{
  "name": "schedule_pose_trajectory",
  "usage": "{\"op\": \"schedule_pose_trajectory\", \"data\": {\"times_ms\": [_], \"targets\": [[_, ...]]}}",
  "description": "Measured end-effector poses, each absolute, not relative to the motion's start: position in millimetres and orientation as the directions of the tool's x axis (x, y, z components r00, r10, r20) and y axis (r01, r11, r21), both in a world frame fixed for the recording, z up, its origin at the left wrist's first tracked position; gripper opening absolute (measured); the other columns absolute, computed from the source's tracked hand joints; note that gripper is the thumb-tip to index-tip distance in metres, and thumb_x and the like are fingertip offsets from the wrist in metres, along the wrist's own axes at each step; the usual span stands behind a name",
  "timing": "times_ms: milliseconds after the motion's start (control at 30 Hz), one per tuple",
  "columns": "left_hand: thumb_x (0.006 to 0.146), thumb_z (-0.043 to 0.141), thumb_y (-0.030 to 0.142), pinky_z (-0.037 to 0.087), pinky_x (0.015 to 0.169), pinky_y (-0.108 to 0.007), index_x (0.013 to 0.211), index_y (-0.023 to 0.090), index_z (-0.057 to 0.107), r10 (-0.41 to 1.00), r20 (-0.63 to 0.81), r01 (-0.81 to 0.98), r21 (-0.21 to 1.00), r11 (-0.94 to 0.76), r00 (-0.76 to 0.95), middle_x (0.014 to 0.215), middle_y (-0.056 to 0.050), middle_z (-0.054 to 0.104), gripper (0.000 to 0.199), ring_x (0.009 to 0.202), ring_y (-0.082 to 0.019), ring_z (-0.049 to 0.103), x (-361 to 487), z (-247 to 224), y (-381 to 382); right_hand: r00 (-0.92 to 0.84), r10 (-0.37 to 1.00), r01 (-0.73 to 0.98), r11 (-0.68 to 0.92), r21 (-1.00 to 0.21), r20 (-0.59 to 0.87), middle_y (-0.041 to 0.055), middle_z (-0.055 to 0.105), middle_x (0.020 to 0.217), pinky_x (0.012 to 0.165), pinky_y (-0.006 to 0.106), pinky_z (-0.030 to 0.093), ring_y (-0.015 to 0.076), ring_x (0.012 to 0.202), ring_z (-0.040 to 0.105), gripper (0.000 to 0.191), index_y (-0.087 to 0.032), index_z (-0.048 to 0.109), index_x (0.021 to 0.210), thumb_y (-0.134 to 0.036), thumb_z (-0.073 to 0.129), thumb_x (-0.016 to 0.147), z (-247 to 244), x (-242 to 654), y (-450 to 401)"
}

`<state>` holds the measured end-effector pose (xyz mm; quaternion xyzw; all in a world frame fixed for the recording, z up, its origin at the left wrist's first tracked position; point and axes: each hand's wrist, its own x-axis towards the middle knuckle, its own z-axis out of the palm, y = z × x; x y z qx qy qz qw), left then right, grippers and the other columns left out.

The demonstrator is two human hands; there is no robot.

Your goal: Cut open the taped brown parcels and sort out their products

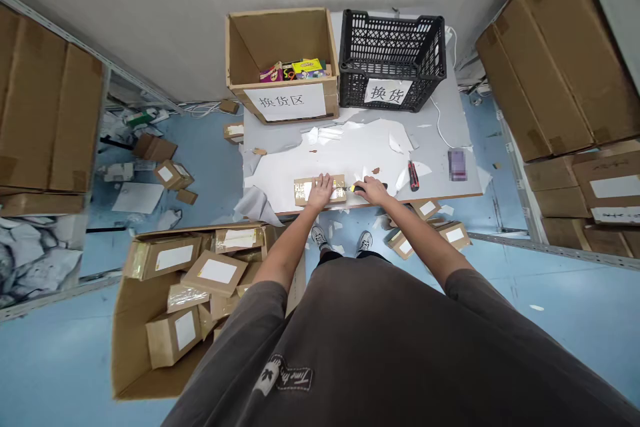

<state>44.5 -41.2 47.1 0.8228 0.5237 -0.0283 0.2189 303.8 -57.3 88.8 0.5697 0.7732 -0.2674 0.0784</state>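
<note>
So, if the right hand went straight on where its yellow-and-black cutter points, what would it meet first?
Probably the taped brown cardboard box under the left hand; the cutter may already touch it.

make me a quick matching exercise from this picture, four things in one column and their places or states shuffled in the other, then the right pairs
Column one
1. left hand
2. right hand
3. black crate
4. red-and-black tool

Column two
A. standing at the back of the table, beside an open carton
B. resting on the small package
C. lying on the table, held by neither hand
D. gripping a yellow-and-black tool

Right pairs: 1-B, 2-D, 3-A, 4-C
</note>
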Motion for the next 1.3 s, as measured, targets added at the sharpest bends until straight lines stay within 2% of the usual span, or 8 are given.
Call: {"op": "schedule_pose_trajectory", "data": {"times_ms": [133,367,867,1300], "targets": [[0.113,0.037,0.030,0.013,0.138,-0.066,0.162,0.010,0.052,0.876,-0.218,0.865,0.377,-0.332,0.431,0.174,-0.023,0.042,0.055,0.169,-0.036,0.029,43.8,32.3,-44.2,-0.409,0.841,0.897,0.297,-0.329,-0.355,0.0176,0.065,0.125,0.097,0.040,0.039,0.0344,0.115,0.058,0.043,-0.024,0.071,0.147,-0.045,0.057,0.112,74.9,314.1,-49.4],[0.114,0.039,0.030,0.011,0.138,-0.067,0.161,0.011,0.053,0.886,-0.190,0.848,0.428,-0.313,0.423,0.174,-0.022,0.042,0.053,0.170,-0.036,0.025,41.9,20.5,-45.2,-0.480,0.827,0.855,0.368,-0.365,-0.293,0.0171,0.064,0.121,0.096,0.041,0.037,0.0342,0.113,0.055,0.043,-0.023,0.072,0.145,-0.044,0.056,0.112,57.7,319.5,-41.8],[0.112,0.041,0.026,0.013,0.138,-0.068,0.160,0.012,0.053,0.885,-0.179,0.848,0.417,-0.327,0.429,0.174,-0.022,0.042,0.051,0.170,-0.034,0.024,41.0,14.5,-46.6,-0.480,0.833,0.852,0.368,-0.373,-0.274,0.0176,0.064,0.123,0.098,0.043,0.038,0.0350,0.114,0.056,0.043,-0.022,0.074,0.144,-0.044,0.059,0.110,51.7,327.3,-37.4],[0.110,0.044,0.025,0.021,0.136,-0.069,0.157,0.013,0.059,0.896,-0.112,0.849,0.387,-0.359,0.430,0.169,-0.022,0.049,0.050,0.167,-0.036,0.033,37.0,6.4,-47.4,-0.522,0.800,0.829,0.395,-0.395,-0.296,0.0169,0.065,0.121,0.097,0.042,0.039,0.0344,0.115,0.056,0.043,-0.024,0.072,0.145,-0.044,0.057,0.111,52.0,314.1,-18.2]]}}
